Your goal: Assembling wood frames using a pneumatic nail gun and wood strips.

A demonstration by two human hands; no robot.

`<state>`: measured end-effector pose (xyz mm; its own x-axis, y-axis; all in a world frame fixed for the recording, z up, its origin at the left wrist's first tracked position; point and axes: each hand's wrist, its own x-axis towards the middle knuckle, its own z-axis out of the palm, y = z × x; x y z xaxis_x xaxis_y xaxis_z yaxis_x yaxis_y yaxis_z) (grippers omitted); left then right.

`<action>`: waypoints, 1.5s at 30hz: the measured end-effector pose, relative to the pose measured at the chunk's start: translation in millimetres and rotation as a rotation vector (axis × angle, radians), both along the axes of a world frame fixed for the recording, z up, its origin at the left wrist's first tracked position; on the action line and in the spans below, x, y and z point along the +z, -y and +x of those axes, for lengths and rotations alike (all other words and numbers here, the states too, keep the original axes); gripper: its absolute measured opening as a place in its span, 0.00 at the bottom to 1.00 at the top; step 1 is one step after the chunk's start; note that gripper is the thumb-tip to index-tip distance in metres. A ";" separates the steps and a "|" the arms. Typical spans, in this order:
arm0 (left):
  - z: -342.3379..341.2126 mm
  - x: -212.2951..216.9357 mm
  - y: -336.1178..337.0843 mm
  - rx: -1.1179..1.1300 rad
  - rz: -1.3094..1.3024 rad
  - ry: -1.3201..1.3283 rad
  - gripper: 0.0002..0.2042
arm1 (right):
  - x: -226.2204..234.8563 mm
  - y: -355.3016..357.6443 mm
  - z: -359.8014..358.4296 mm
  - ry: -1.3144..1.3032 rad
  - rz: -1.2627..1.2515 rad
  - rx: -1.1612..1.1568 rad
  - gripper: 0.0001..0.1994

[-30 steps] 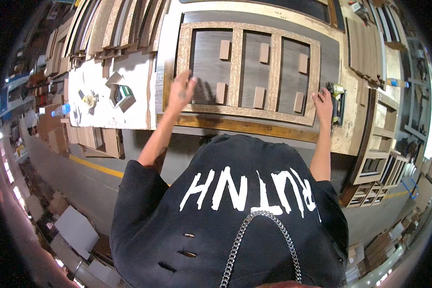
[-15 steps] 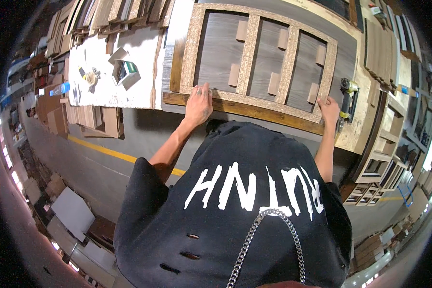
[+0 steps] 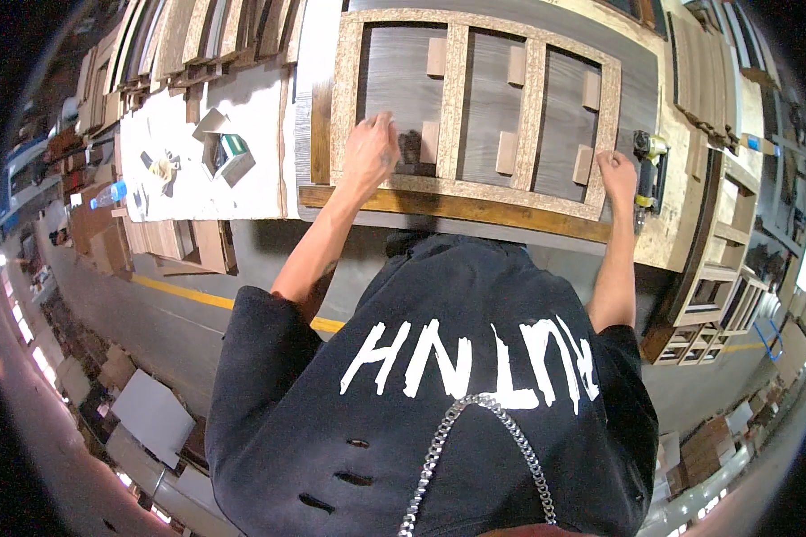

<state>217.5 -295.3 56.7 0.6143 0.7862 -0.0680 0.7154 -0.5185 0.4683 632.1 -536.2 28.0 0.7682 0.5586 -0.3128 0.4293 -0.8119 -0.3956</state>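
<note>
Wooden frame (image 3: 453, 98) right of open box (image 3: 239, 168) with green item (image 3: 235, 144)

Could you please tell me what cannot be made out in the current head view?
Head view: whether the left hand holds anything; the back of the hand hides its palm.
Head view: whether the right hand grips the wooden frame; the hand itself covers the spot.
Head view: the bottom of the open box; its walls and contents hide it.
Head view: the far ends of the stacked boards; the upper edge cuts them off.
</note>
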 end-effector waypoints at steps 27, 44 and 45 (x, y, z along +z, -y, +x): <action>-4.0 -76.4 -67.7 0.551 0.163 -0.247 0.43 | 13.0 -33.5 20.0 -0.014 -0.391 0.219 0.41; 1.6 -76.0 -68.6 0.537 0.141 -0.237 0.35 | 21.0 -37.1 2.1 0.136 -0.406 0.263 0.45; 4.9 -75.7 -71.0 0.561 0.083 -0.232 0.39 | 20.2 -36.9 4.0 0.133 -0.413 0.272 0.45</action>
